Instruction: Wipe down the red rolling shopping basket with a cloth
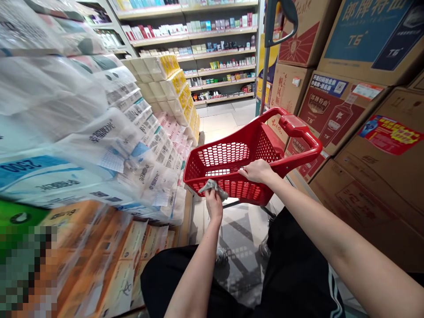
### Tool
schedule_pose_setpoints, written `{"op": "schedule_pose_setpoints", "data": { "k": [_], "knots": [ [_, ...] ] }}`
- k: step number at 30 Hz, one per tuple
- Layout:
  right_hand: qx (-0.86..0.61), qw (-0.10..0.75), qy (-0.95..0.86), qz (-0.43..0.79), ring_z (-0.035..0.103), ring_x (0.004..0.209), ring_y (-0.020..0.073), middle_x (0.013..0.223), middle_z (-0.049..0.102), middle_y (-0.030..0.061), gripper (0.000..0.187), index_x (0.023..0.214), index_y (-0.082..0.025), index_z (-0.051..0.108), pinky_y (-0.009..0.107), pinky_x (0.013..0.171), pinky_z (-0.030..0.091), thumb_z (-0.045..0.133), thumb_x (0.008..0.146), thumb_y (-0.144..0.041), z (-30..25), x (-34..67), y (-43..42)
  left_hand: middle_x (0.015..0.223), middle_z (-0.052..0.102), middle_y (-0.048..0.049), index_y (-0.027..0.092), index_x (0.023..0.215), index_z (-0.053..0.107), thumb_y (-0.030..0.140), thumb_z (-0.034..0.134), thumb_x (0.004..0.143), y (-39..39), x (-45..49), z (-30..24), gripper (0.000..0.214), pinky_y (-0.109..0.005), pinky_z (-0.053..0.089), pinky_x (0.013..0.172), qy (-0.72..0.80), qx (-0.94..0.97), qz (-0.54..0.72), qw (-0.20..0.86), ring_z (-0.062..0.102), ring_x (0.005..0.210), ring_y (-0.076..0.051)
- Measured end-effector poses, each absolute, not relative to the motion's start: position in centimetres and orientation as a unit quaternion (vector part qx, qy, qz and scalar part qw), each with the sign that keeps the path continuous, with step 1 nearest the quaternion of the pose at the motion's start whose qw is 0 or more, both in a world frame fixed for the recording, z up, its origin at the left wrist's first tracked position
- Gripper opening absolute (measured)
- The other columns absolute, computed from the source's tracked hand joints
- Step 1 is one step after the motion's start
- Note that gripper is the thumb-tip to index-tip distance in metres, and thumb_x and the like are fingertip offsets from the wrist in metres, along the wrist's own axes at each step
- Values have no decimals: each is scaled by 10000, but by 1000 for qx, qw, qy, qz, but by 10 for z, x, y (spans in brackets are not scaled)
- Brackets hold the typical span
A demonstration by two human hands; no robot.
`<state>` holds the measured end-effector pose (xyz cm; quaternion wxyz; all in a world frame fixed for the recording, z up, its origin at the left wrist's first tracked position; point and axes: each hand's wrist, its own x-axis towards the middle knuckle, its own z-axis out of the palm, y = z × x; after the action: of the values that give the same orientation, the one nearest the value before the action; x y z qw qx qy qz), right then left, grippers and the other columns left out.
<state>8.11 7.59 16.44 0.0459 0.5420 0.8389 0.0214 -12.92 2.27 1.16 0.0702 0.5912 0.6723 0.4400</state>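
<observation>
A red plastic shopping cart (225,148) with perforated basket walls stands in front of me, its handle to the right. My left hand (213,204) is closed on a crumpled grey cloth (208,186) and presses it against the outside of the near basket wall. Further right, my right hand (257,171) grips the near top rim of the basket, fingers curled over its edge. No goods show inside the basket. Part of the cloth is hidden behind my left fingers.
Plastic-wrapped tissue packs (109,137) rise close on the left, with orange packs (89,247) below. Stacked cardboard cartons (351,119) line the right side. A grey pole with a loop handle (281,26) stands behind the cart. Stocked shelves (195,39) fill the back.
</observation>
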Motion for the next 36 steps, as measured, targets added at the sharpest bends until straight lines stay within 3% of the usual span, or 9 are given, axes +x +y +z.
{"op": "schedule_pose_setpoints", "data": {
  "k": [10,16,23,30,36],
  "knots": [
    [552,47,832,23,625,891,253,936,681,143,754,914,-161,703,332,775,409,92,879,-601,165,77,76,845,578,-77,184,800,531,167,407,810,30,-132,28,126,-346,448,776,696,602,388,51,554,833,-207],
    [550,35,834,31,622,898,251,940,679,154,787,926,-151,700,325,777,405,67,870,-615,168,78,70,1000,550,-99,188,926,533,177,386,835,23,-107,20,173,-363,433,856,680,599,419,56,535,957,-218],
    [550,36,834,28,625,884,255,927,679,158,804,928,-140,698,330,771,406,45,870,-608,163,71,74,1237,394,-155,173,1202,456,258,459,834,21,-105,7,377,-374,412,925,662,622,411,80,444,1159,-263],
    [559,43,828,23,622,894,257,945,675,163,800,934,-145,698,340,782,398,50,869,-610,161,70,77,1093,497,-122,182,1077,509,272,444,849,24,-110,18,253,-376,412,921,652,625,420,87,493,1064,-242],
    [552,36,832,36,628,877,262,926,680,153,797,922,-153,701,345,767,406,53,868,-613,161,69,71,1189,424,-135,193,1174,468,251,444,849,11,-96,10,331,-378,413,905,647,609,449,93,451,1115,-254]
  ]
}}
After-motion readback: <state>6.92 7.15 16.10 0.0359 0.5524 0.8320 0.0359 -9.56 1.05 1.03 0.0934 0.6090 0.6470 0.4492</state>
